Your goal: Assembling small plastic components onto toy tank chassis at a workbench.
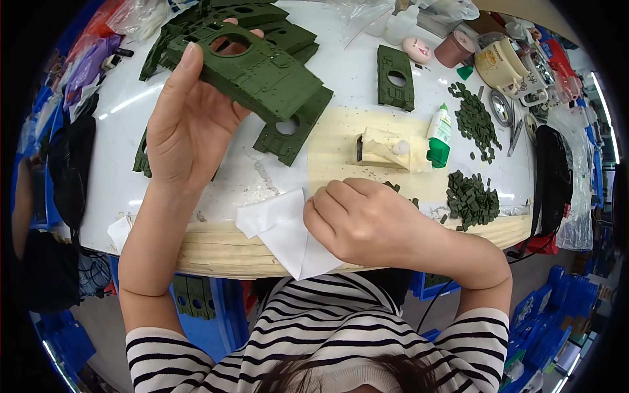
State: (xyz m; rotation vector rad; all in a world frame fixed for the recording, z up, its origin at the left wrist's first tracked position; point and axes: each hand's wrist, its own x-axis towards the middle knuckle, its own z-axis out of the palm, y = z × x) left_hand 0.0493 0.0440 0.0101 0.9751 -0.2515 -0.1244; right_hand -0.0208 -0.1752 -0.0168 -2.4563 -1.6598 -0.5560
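Note:
My left hand [187, 134] is raised on the left, gripping a dark green plastic model tank hull [282, 78] with a round opening in its top. The thumb lies along the near side; the other fingers pass behind it, with fingertips showing at the opening. Just beyond are several more green hulls [288, 34] in a pile, and another hull [298, 128] lies partly under the held one. My right hand [363, 216] is closed at the near edge of the table, over a folded white cloth or paper [285, 232]. What its fingers hold, if anything, is hidden.
A cream block wrapped in tape [386, 149] stands beside a white glue bottle with green cap [439, 134]. Small green pieces form two heaps [475, 121] on the right. A single hull [396, 77], a cream mug [501, 65] and tweezers [515, 137] lie farther off.

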